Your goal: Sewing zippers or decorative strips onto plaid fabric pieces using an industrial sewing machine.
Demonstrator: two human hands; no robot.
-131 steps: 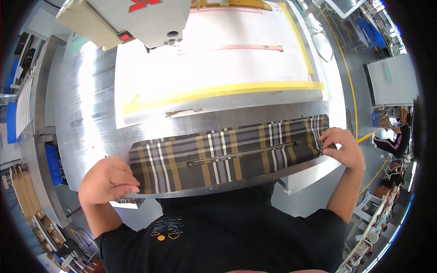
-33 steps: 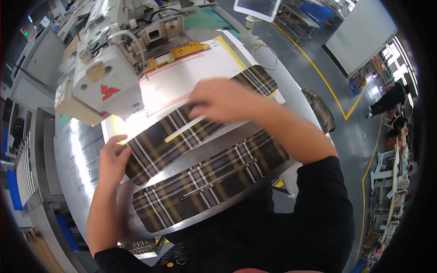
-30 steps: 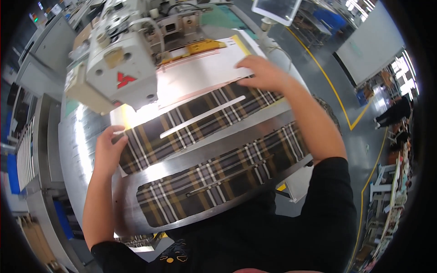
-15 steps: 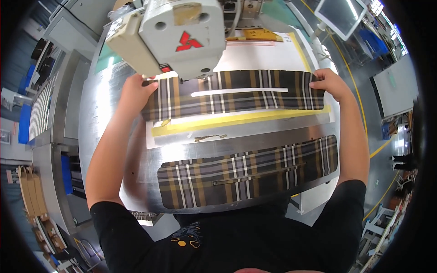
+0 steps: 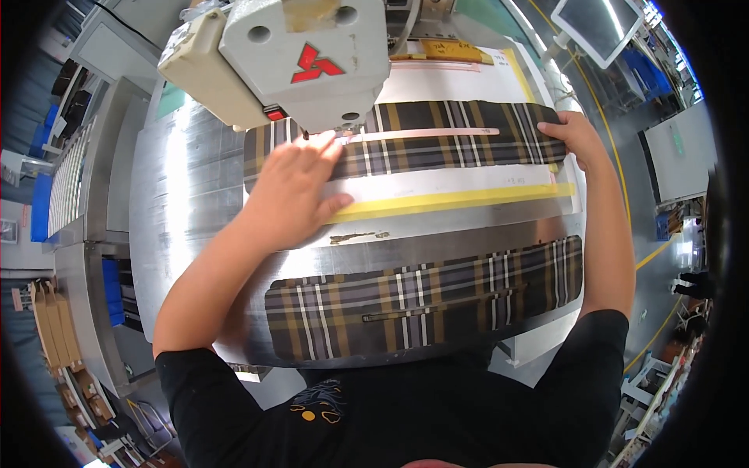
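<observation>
A plaid fabric panel [image 5: 421, 156] in dark grey, brown and white lies under the head of a white sewing machine [image 5: 312, 70]. A long slot in it shows a pinkish strip. My left hand [image 5: 292, 187] rests on the panel's left part, fingers stretched out and fingertips at the slot's left end, close to the needle area. The right end of the panel is pinched between thumb and fingers of my right hand [image 5: 576, 139]. Nearer to me lies a second plaid panel [image 5: 460, 312], with a dark zipper [image 5: 421, 312] along its middle.
Beneath the far panel is a white template sheet [image 5: 421, 186] edged with yellow tape [image 5: 452, 200]. All this sits on a shiny metal table [image 5: 187, 234]. A screen [image 5: 599, 30] stands at the far right, and a metal cabinet [image 5: 70, 312] at the left.
My left hand has let go of the panel's left corner and moved right onto its slot. The far panel has shifted slightly away from me and now lies flatter. The near panel stays put.
</observation>
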